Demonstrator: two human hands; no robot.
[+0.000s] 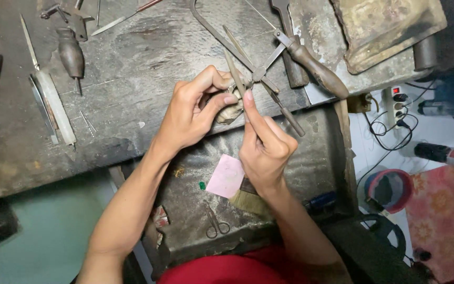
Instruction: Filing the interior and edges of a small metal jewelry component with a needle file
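From above I see my left hand [193, 113] pinching a small pale workpiece [230, 111] between thumb and fingertips, right at the front edge of the dark, worn table [132, 79]. My right hand [265, 147] is closed around a slim metal file [235, 73], forefinger stretched along it, the file lying against the workpiece — both grips are tight on what they hold. Just beyond the hands lie a saw frame [300, 55] with a dark wooden handle and thin crossed metal tools. To the left rest a long pale file [56, 108] and a wooden-handled graver [72, 55]. Below, in the tray [311, 168] under the table edge — a pink paper square [226, 176], small scissors [215, 223] and a brush.
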